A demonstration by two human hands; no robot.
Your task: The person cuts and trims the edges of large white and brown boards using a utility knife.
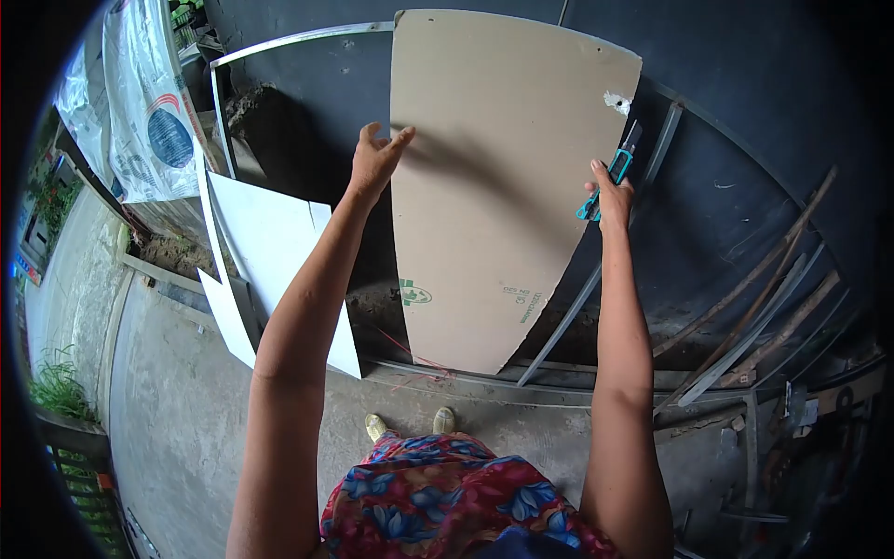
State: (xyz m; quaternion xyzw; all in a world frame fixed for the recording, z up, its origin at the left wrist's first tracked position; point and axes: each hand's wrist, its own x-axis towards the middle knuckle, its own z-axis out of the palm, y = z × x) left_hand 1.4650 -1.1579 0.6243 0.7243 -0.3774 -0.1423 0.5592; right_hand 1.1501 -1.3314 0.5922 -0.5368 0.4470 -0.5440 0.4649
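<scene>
A large tan board (503, 186) with green print near its bottom stands upright against a metal frame (279, 42). Its upper right edge has a torn white patch. My left hand (377, 163) is raised at the board's left edge, fingers apart, with the fingertips overlapping that edge. In my right hand (612, 197), beside the right edge, is a teal utility knife (619, 166); its blade end points up. A shadow falls across the board between both hands.
White sheets (270, 252) lean at the left, below a plastic sack (149, 112). Wooden poles (773, 252) and metal strips rest against the dark wall at the right. Red string (419, 363) lies near the board's foot. Concrete floor (205, 419) extends around my feet.
</scene>
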